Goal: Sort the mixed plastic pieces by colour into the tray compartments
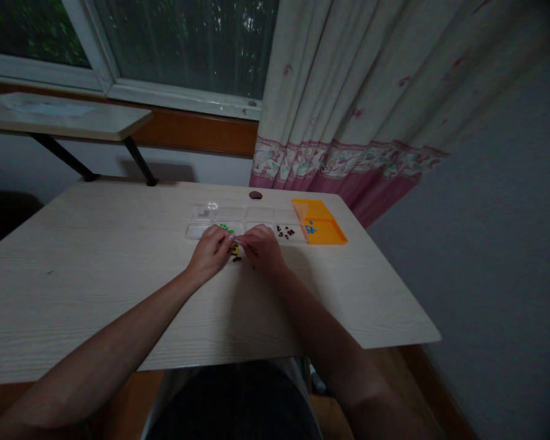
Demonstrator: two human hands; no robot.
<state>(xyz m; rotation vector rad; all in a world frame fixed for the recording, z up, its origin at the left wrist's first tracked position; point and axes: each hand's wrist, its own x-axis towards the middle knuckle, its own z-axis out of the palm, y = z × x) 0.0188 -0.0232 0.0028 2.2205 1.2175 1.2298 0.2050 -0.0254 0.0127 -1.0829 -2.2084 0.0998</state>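
Note:
My left hand [209,252] and my right hand [262,249] meet above the middle of the table, fingers closed in a pinch. Between the fingertips shows a tiny blue piece [235,240]; its shape is too small to make out. Just under it is a small yellow piece [234,250], partly covered by the fingers, and I cannot tell whether it is held or lies on the table. A few dark brown pieces [236,259] lie on the tabletop close below. Behind my hands is a clear plastic compartment tray [259,214], with green pieces [226,228] and dark brown pieces [285,231] in separate compartments.
An orange tray [327,229] with several blue pieces [310,227] adjoins the clear tray on the right. Beyond them, a dark oval [255,195] marks the pale wooden table [132,244]. A raised shelf [68,116] stands back left; a curtain [311,122] hangs behind.

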